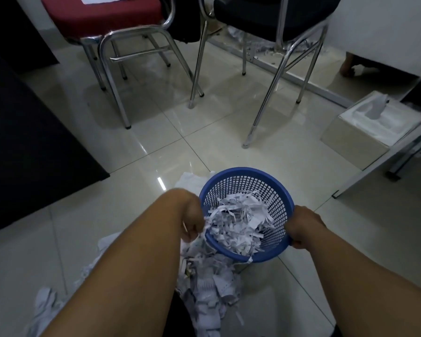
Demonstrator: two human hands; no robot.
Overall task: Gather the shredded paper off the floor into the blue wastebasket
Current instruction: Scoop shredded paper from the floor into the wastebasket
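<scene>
Hands low over the tiled floor (pixel 156 147) | left hand (pixel 192 221) was bent sharply at the wrist, fingers curled round a clump of shredded paper (pixel 238 224) at the near-left rim of the blue wastebasket (pixel 243 170) | right hand (pixel 301 229) gripped the right rim, basket tipped toward the person, part filled | more shreds lay just below it.

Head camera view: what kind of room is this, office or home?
Probably an office: two chrome-legged padded chairs, a red chair and a black chair, stand on a glossy tiled floor, and shredded paper lies heaped beside the blue wastebasket.
</scene>
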